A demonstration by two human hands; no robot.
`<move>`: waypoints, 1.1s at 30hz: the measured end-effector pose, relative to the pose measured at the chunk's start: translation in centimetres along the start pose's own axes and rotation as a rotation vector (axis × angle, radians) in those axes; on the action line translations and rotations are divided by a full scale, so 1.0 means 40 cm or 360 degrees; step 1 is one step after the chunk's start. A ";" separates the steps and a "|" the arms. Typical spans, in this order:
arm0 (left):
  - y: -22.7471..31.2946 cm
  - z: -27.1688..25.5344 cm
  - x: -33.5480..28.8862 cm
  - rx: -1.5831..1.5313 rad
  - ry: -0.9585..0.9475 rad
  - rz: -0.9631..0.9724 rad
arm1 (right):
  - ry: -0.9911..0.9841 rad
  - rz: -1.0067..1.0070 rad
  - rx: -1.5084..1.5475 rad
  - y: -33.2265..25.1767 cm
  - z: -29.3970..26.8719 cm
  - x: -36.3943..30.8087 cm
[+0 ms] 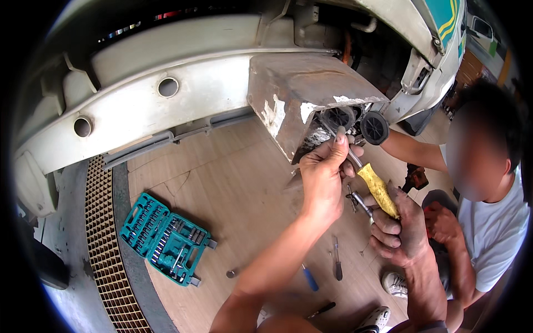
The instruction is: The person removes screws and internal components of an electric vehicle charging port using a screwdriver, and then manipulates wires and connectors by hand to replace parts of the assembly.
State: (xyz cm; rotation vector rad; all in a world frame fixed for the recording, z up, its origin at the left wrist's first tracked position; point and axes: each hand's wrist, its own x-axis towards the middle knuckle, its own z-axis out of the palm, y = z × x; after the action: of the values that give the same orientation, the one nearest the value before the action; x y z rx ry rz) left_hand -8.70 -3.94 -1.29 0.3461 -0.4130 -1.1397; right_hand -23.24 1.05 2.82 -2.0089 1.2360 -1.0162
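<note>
My right hand is closed round the yellow handle of a screwdriver. Between its lower fingers there is also a slim metal tool, whose kind I cannot make out. My left hand pinches the screwdriver's shaft farther up, thumb on top. The shaft points into the open end of a rusty metal box with peeling white paint. Just inside sits a round dark part; where the tip touches is hidden. A black ribbed round cap hangs beside the opening.
A co-worker in a white shirt crouches close on the right, one arm reaching behind the box. A teal socket set case lies open on the floor. Screwdrivers, one blue-handled, lie below my hands. A floor grating runs at left.
</note>
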 end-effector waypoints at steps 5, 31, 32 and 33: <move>0.007 -0.009 -0.003 0.0057 0.0037 0.0049 | 0.0247 -0.1138 -0.1280 0.017 -0.005 0.017; 0.016 -0.012 -0.017 0.0110 -0.0040 0.0013 | -0.0021 0.0272 0.0086 -0.042 0.013 0.019; 0.020 -0.006 -0.022 0.0121 -0.0052 -0.0008 | -0.0017 0.0284 0.0094 -0.046 0.013 0.019; 0.020 -0.003 -0.025 0.0133 -0.0064 -0.0031 | -0.0052 0.0337 0.0125 -0.048 0.012 0.022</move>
State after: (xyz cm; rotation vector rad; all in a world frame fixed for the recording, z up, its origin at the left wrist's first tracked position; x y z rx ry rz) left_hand -8.35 -2.71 -1.16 0.4011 -0.4947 -1.1518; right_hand -21.68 1.09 4.35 -1.7851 1.3379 -0.9110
